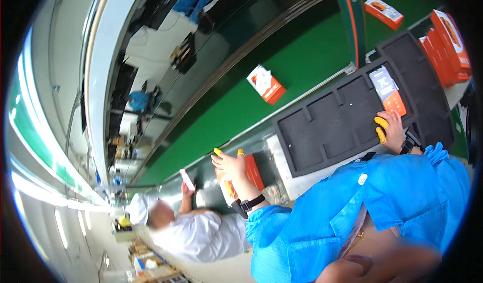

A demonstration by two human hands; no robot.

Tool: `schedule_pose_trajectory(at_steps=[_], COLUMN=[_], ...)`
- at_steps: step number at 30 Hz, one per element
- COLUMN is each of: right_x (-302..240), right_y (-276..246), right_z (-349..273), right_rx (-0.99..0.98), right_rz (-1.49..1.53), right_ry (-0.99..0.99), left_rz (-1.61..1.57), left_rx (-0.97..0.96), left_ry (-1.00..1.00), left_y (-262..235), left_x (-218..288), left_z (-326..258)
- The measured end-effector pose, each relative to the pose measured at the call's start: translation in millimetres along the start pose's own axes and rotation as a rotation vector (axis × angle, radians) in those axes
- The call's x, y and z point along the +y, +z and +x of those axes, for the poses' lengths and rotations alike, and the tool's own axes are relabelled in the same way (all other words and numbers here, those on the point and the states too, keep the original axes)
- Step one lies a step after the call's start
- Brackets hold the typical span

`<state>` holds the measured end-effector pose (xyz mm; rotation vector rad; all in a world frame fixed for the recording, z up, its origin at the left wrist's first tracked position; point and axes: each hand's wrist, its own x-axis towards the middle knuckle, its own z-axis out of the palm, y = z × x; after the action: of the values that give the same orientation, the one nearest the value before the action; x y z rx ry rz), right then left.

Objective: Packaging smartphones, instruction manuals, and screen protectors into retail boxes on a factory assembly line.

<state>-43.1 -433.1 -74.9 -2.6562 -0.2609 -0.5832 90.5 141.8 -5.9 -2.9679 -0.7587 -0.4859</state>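
My left hand (231,166) is open, fingers spread and yellow covers on some fingertips. It is over an orange-and-white box (255,175) that is partly hidden behind it. On the right, a flat, phone-shaped item (385,87) with a grey and orange printed face lies in a black compartment tray (327,124). My right hand (393,132) is at its lower end, fingertips touching or very near the orange part. Two yellow-covered digits of that hand stand apart, beside the item. Whether any other finger reaches under it is hidden.
A green conveyor belt (216,114) runs beyond the tray, carrying an orange-and-white box (266,84) and another box (384,13). Orange boxes (450,49) are stacked at far right. A green post (352,26) rises beside the belt. A person in white (201,235) works at left, holding a slim white object (187,180).
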Motion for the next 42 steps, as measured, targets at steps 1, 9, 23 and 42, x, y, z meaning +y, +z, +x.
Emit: schedule_pose_trajectory(at_steps=[1,9,23,42], right_x=[-3.2,-2.1,-70.8,-89.9], right_y=[-1.9,-3.1,-67.4,-79.8], right_z=[0.2,-0.3,54.2,79.9], right_rx=[-0.015,0.027,-0.086,-0.324], right_rz=[0.019,0.048,0.434,0.543], right_ry=[0.003,-0.061,-0.135,0.214], left_rz=[0.047,0.067,-0.221,-2.092], left_rx=[-0.072,-0.409,-0.162,-0.929], left_ry=[-0.107,-0.431,0.841,0.326], left_y=[-6.1,43.0,-136.6,-21.8], left_x=[-27.7,-146.3,120.4,237.3], left_z=[-5.6,-27.7,-103.9,-209.1])
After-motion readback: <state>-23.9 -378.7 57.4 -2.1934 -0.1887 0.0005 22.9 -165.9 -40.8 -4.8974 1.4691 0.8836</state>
